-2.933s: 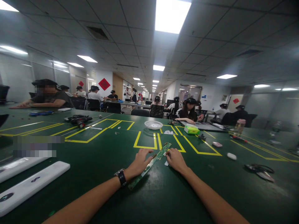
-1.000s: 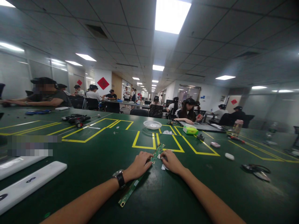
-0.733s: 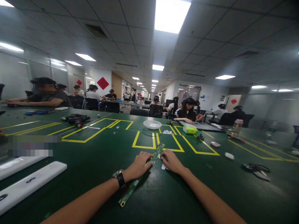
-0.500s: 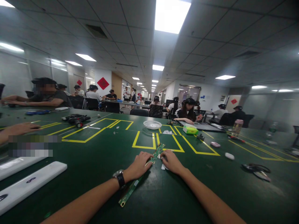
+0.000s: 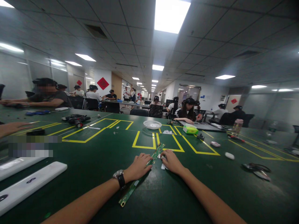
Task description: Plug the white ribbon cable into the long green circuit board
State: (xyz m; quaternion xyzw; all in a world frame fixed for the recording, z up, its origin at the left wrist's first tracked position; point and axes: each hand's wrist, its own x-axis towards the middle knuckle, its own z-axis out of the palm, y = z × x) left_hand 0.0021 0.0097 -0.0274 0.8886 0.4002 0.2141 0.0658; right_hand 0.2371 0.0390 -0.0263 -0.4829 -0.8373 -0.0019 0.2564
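Circuit board [image 5: 131, 191] under left hand [image 5: 139, 166]
Long axis near-left to far-right; left hand spread across it, right hand [image 5: 172, 161] curled just right of it, grip unclear.

2 forearms [image 5: 91, 194] angled inward; left hand [image 5: 138, 168] palm down, right hand [image 5: 172, 161] fingers curled.

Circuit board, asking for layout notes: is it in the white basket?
No, the circuit board passes under the left hand, clear of the white basket.
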